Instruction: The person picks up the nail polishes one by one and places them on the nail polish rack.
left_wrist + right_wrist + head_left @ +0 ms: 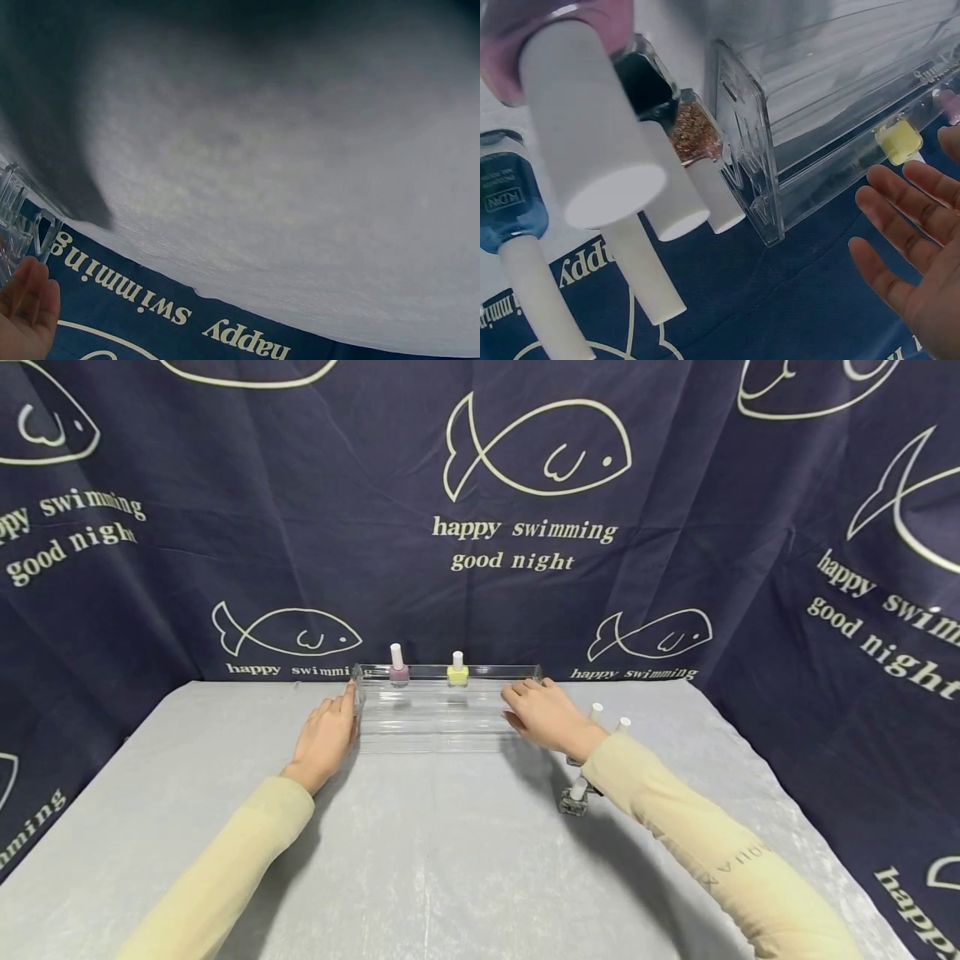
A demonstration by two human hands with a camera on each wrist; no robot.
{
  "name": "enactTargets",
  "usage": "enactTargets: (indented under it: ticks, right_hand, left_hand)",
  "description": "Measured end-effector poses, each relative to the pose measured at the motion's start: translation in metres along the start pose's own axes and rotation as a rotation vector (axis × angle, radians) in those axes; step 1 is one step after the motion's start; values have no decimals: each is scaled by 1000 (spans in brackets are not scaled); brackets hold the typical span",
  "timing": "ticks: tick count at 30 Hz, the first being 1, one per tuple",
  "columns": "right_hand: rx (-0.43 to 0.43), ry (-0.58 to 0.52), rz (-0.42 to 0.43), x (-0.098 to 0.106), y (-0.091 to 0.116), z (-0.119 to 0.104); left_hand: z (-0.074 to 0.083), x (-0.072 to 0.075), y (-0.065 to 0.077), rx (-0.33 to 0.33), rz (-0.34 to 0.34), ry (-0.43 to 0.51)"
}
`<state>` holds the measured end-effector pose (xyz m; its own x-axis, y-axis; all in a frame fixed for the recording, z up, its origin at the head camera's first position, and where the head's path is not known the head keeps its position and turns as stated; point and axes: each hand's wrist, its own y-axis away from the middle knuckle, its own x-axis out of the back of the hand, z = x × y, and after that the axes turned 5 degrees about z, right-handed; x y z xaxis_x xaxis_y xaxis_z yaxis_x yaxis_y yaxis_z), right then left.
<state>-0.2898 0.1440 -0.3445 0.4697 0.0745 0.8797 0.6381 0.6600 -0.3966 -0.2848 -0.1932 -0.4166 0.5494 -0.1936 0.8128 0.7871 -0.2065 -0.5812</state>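
Observation:
A clear tiered rack stands at the back of the table. On its top tier are a purple nail polish bottle and a yellow one, both upright with white caps. My left hand touches the rack's left end with straight fingers. Over the rack's right end is my right hand, palm down. The right wrist view shows its fingers spread and holding nothing; whether they touch the rack cannot be told.
Several nail polish bottles stand right of the rack, partly hidden by the right forearm: a pink one, a blue one and a copper glitter one. A grey cloth covers the table; a dark blue curtain hangs behind.

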Motion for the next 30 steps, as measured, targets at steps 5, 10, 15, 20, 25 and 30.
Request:
enactTargets:
  ticks: [5, 10, 15, 20, 25, 30]
  right_hand:
    - [3, -12, 16, 1, 7, -1]
    - [8, -22, 30, 0, 16, -1]
    - [22, -23, 44, 1, 24, 2]
    - [29, -34, 36, 3, 32, 3]
    - [37, -52, 46, 5, 40, 4]
    - [51, -57, 67, 7, 49, 5]
  left_hand:
    - [-1, -1, 0, 2, -4, -1]
    - [-1, -1, 0, -3, -1, -4]
    - [-1, -1, 0, 0, -7, -15]
    - [-1, -1, 0, 2, -8, -9]
    - [-1, -1, 0, 9, -19, -2]
    - [-1, -1, -1, 9, -24, -3]
